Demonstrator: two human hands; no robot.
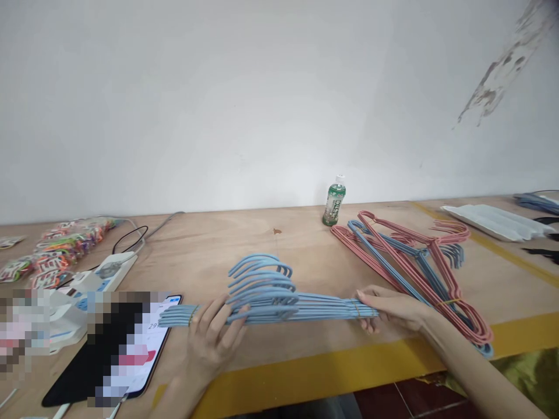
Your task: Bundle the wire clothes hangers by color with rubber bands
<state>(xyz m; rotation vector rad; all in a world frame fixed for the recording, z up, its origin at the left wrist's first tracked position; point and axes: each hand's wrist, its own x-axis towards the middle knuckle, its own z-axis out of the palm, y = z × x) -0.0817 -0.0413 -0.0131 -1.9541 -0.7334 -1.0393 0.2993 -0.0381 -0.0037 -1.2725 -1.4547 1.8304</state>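
Observation:
A bundle of blue clothes hangers (pixel 323 305) is held level above the wooden table, hooks fanned upward near its middle. My left hand (pixel 216 331) wraps round the bundle left of the hooks, fingers closed over it. At the other end, my right hand (pixel 388 308) grips the tip beside a thin rubber band (pixel 358 307); its lower fingers are partly hidden. Another rubber band (pixel 192 314) circles the left end. Just right of my right hand lie stacked bundles of pink hangers (pixel 454 279) and blue hangers (pixel 425 256).
A green-labelled bottle (pixel 334 202) stands near the wall. On the left are a tablet or phone (pixel 151 349), a power strip (pixel 117 270) with cables, and colourful plastic packets (pixel 56 250). A white tray (pixel 493 221) sits at right. Yellow tape (pixel 305 372) runs along the table's front edge.

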